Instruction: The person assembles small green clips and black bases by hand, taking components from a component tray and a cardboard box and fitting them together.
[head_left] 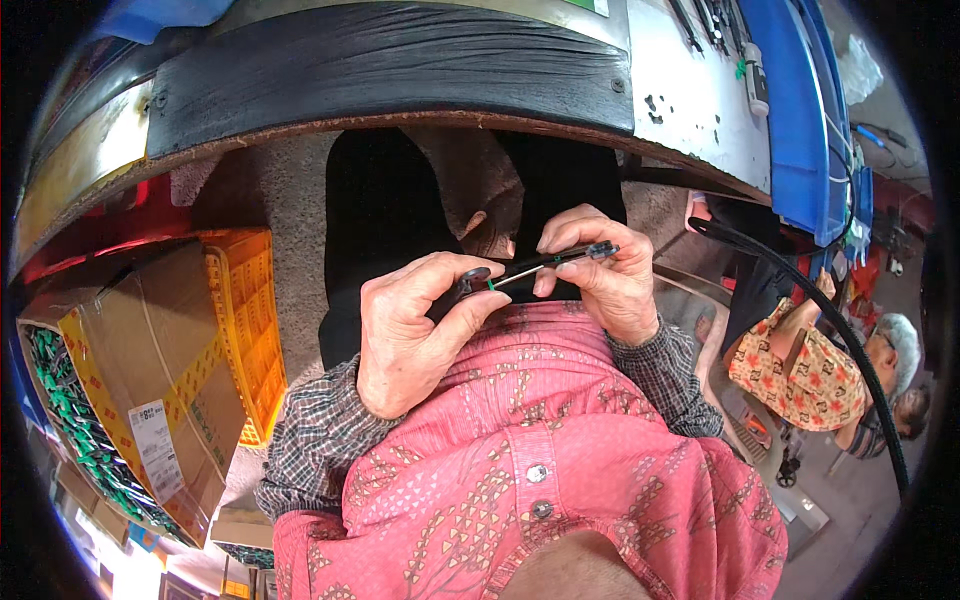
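Observation:
Above my lap, both hands hold a slim black piece with a thin metal rod (528,270) along it, of a kind I cannot make out. My left hand (415,330) pinches its rounded black end between thumb and fingers, where a small green bit shows. Around the other end, a dark narrow tip, the fingers and thumb of my right hand (605,275) are closed. The piece lies nearly level, its right end slightly higher. Parts of it are covered by my fingers.
A workbench with a black mat (390,70) curves ahead. Slim black pieces (700,22) and a grey-white tool (756,80) lie on it, beside a blue bin (800,120). A carton (150,370) of green-and-black parts and an orange crate (245,330) stand left. Another person (800,370) sits right, past a black cable (835,325).

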